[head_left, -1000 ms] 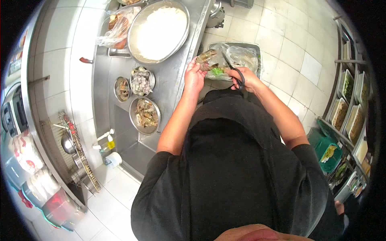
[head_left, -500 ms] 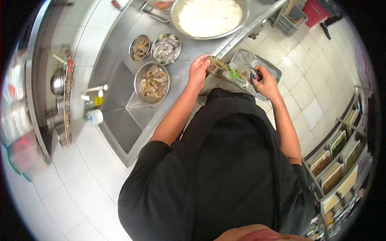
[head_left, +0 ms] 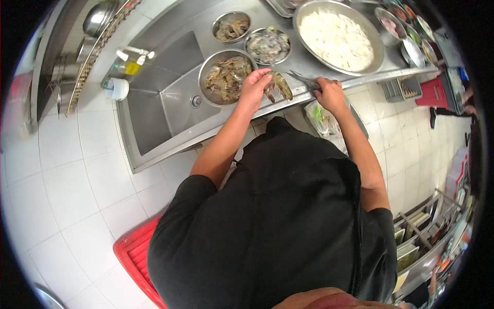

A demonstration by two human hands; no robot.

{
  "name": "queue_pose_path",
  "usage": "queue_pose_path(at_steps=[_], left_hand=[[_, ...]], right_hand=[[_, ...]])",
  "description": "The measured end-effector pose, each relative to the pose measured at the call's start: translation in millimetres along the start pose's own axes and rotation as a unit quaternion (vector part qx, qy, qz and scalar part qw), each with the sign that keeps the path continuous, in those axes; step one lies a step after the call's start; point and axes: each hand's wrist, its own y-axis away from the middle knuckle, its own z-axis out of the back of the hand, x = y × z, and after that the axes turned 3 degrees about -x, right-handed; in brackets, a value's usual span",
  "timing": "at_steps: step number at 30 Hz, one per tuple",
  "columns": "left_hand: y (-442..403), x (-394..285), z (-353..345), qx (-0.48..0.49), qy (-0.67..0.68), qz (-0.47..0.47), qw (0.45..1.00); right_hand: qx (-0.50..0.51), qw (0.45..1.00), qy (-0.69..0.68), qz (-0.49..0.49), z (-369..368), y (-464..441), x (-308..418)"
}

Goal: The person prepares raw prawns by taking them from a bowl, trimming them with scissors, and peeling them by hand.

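My left hand (head_left: 254,86) is closed around a large greenish-brown shrimp (head_left: 280,86), which hangs curved past the front edge of the steel counter. In my right hand (head_left: 330,95) is a pair of scissors (head_left: 304,80), its blades slightly parted and pointing left toward the shrimp, apart from it. Just left of my left hand stands a metal bowl (head_left: 204,85) of unpeeled shrimp. Behind it are a smaller bowl (head_left: 231,40) with more shrimp and a bowl of greyish shrimp (head_left: 268,45).
A wide basin (head_left: 380,51) of white food stands at the back right. The steel sink (head_left: 149,129) lies to the left. Below my right forearm is a bin lined with a plastic bag (head_left: 315,113). A red crate (head_left: 135,252) sits on the floor behind me at left.
Both hands, with the shrimp and scissors, have moved from over the lined bin to the counter's edge. The view has swung, bringing more of the right side into sight.
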Motion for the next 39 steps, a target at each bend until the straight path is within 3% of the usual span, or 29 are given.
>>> queue_pose_path(at_steps=[6, 10, 14, 21, 23, 27, 30, 33, 39], left_hand=[[-35, -59, 47, -0.087, -0.043, -0.031, 0.995], [-106, -87, 94, -0.124, -0.062, -0.11, 0.984], [-171, -119, 128, -0.159, -0.128, -0.094, 0.974], [-279, -132, 151, -0.107, -0.107, -0.106, 0.983], [-303, -128, 153, -0.103, -0.152, -0.07, 0.981], [-305, -134, 155, -0.054, -0.28, 0.011, 0.958], [-291, -145, 172, -0.035, -0.353, -0.045, 0.934], [-276, -142, 206, -0.047, -0.339, -0.131, 0.93], [-223, -124, 262, -0.046, -0.407, -0.152, 0.899]], right_hand=[[-0.046, 0.999, -0.006, 0.011, -31, -18, 4], [-0.126, 0.991, -0.044, -0.009, -48, -15, 11], [-0.188, 0.982, -0.031, -0.004, -58, -13, 12], [-0.216, 0.976, 0.016, -0.015, -68, -27, 12], [-0.205, 0.978, 0.03, -0.03, -66, -30, 13], [-0.203, 0.977, 0.052, -0.04, -67, -31, 13], [-0.2, 0.977, 0.058, -0.048, -69, -32, 11], [-0.188, 0.979, 0.059, -0.055, -68, -35, 12], [-0.186, 0.98, 0.056, -0.044, -73, -40, 7]])
